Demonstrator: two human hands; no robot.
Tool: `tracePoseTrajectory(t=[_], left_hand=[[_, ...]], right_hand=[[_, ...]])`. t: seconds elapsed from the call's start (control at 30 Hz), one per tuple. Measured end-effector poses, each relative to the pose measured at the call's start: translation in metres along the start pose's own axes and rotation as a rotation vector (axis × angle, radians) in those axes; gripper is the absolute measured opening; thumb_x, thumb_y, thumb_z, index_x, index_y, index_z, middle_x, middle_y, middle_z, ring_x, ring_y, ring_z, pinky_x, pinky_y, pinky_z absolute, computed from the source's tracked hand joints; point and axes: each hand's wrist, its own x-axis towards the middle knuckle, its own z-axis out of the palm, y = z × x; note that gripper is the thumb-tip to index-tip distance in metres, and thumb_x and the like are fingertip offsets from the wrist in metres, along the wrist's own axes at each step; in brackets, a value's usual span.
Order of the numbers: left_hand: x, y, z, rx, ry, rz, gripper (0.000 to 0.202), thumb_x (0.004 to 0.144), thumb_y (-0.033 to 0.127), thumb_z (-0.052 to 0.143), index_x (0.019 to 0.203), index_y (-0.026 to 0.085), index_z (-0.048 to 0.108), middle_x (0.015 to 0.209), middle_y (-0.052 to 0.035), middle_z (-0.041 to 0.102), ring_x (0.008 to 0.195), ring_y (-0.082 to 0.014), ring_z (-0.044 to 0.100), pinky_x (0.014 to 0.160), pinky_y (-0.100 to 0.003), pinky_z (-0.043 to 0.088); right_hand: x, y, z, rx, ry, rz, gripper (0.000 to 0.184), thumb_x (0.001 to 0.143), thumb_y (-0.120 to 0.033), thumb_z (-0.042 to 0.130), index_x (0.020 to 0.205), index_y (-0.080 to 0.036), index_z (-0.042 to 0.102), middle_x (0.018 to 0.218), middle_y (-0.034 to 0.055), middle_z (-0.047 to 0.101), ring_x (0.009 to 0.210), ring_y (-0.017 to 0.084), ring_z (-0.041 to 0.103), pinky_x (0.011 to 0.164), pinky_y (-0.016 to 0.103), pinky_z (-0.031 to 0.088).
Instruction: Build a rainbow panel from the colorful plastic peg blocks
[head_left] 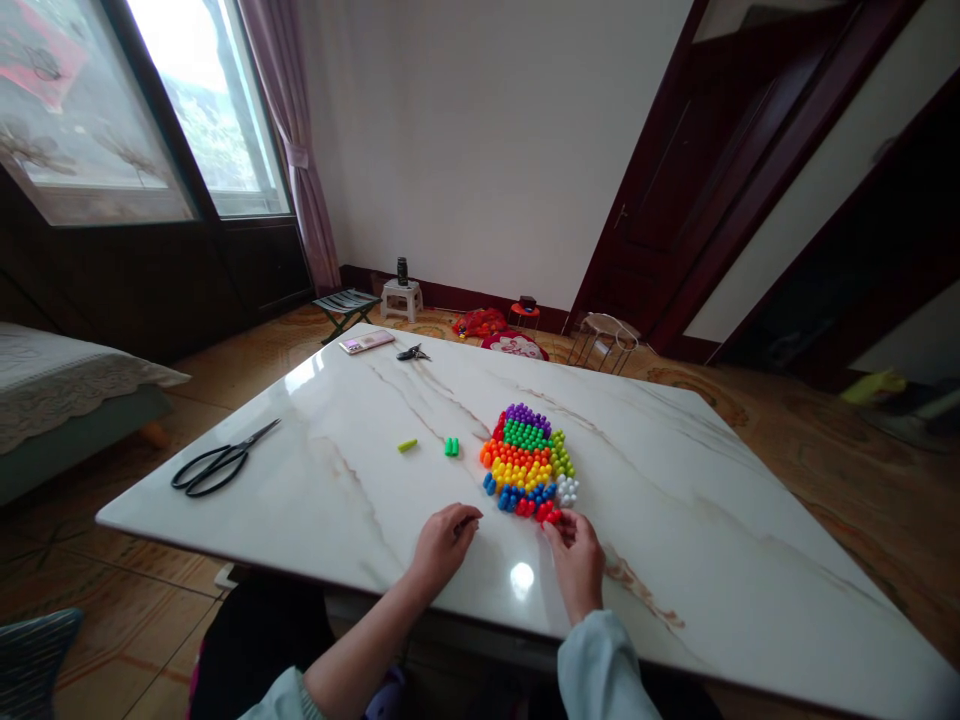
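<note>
Tiled room: pale wall (487, 150), dark red door (690, 170), window (229, 110) with a tied-back curtain (296, 150). Daylight from the window side leaves a glare on the white table (720, 500), whose top carries brown veining.

The bead piece (526, 437) lies flat on the table, just beyond the hands — probably set there so that both can reach its near edge. Its colours sit in bands: purple at the far end, then green, orange, yellow and blue, with white and lime on the right side.

Right hand (579, 558): thumb and forefinger pinched narrow on a red bead (553, 517) at the near edge. A fingertip hold seems suited to so small a part, as it leaves most of the piece uncovered. Left hand (448, 540): fingers drawn together, near the piece but apart from it; whether anything is between the fingertips cannot be told.

Left of the piece lie a pair of green beads (451, 447) and a lime stick (407, 445), apart from each other. Scissors (225, 463) rest near the left edge, pliers (413, 353) and a phone (367, 342) toward the far end — presumably kept out of the working space.
</note>
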Motion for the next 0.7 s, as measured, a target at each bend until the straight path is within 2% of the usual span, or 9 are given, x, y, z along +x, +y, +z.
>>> tracePoseTrajectory(t=[0.1,0.17,0.23,0.3,0.33,0.43,0.5,0.6,0.7], left_hand=[[0.000,-0.004,-0.001,-0.010,0.054,0.009,0.024,0.085,0.020,0.046,0.098,0.021,0.065,0.092,-0.0053,0.067,0.080,-0.0158,0.061,0.074,-0.027,0.050],[0.008,-0.010,-0.009,0.042,0.170,0.042,0.029,0.084,0.017,0.046,0.108,0.022,0.062,0.107,-0.0073,0.064,0.099,-0.0188,0.059,0.086,-0.031,0.049],[0.024,-0.018,-0.024,0.166,0.323,0.045,0.039,0.082,0.014,0.048,0.119,0.022,0.056,0.122,-0.0087,0.057,0.116,-0.0219,0.050,0.100,-0.037,0.042],[0.047,-0.028,-0.044,0.315,0.455,-0.044,0.048,0.081,0.012,0.049,0.128,0.021,0.050,0.130,-0.0103,0.050,0.122,-0.0244,0.043,0.105,-0.041,0.036],[0.059,-0.033,-0.054,0.396,0.477,-0.106,0.050,0.080,0.013,0.050,0.129,0.020,0.050,0.132,-0.0114,0.049,0.123,-0.0262,0.042,0.105,-0.042,0.036],[0.087,-0.051,-0.078,0.541,0.424,-0.270,0.046,0.080,0.016,0.054,0.126,0.020,0.055,0.128,-0.0124,0.052,0.117,-0.0287,0.045,0.098,-0.040,0.040],[0.095,-0.062,-0.085,0.559,0.349,-0.288,0.036,0.080,0.017,0.054,0.114,0.021,0.064,0.115,-0.0102,0.059,0.106,-0.0259,0.052,0.092,-0.035,0.042],[0.093,-0.072,-0.083,0.553,0.313,-0.254,0.026,0.084,0.019,0.050,0.100,0.022,0.071,0.100,-0.0062,0.063,0.095,-0.0214,0.056,0.089,-0.030,0.041],[0.085,-0.077,-0.079,0.545,0.325,-0.233,0.028,0.087,0.022,0.046,0.102,0.021,0.070,0.099,-0.0060,0.064,0.094,-0.0206,0.056,0.089,-0.029,0.040]], right_hand=[[-0.008,-0.004,0.000,-0.004,0.107,-0.026,0.044,0.073,-0.047,0.063,0.101,-0.014,0.055,0.095,0.0119,0.062,0.071,0.018,0.060,0.063,0.031,0.052],[-0.017,-0.008,0.002,-0.019,0.172,-0.059,0.039,0.078,-0.048,0.060,0.099,-0.016,0.055,0.094,0.0104,0.061,0.070,0.017,0.059,0.064,0.030,0.051],[-0.028,-0.013,0.007,-0.007,0.116,-0.101,0.033,0.083,-0.047,0.055,0.097,-0.018,0.056,0.088,0.0080,0.061,0.072,0.018,0.059,0.067,0.030,0.051],[-0.037,-0.019,0.016,0.018,-0.027,-0.152,0.029,0.085,-0.046,0.052,0.095,-0.019,0.058,0.083,0.0062,0.062,0.070,0.017,0.059,0.066,0.029,0.050],[-0.041,-0.022,0.022,0.025,-0.105,-0.174,0.028,0.086,-0.045,0.051,0.094,-0.019,0.059,0.083,0.0057,0.063,0.068,0.016,0.059,0.065,0.028,0.050],[-0.049,-0.026,0.040,0.006,-0.266,-0.216,0.025,0.086,-0.040,0.052,0.095,-0.019,0.062,0.082,0.0050,0.064,0.062,0.015,0.058,0.063,0.027,0.051],[-0.050,-0.027,0.048,-0.036,-0.318,-0.223,0.023,0.085,-0.036,0.053,0.095,-0.019,0.063,0.082,0.0047,0.064,0.062,0.015,0.059,0.064,0.027,0.051],[-0.047,-0.029,0.051,-0.103,-0.376,-0.229,0.018,0.082,-0.029,0.053,0.094,-0.020,0.064,0.084,0.0041,0.065,0.064,0.015,0.060,0.064,0.027,0.051],[-0.044,-0.035,0.048,-0.150,-0.430,-0.238,0.016,0.080,-0.024,0.052,0.089,-0.022,0.065,0.083,0.0029,0.066,0.064,0.015,0.061,0.063,0.027,0.051]])
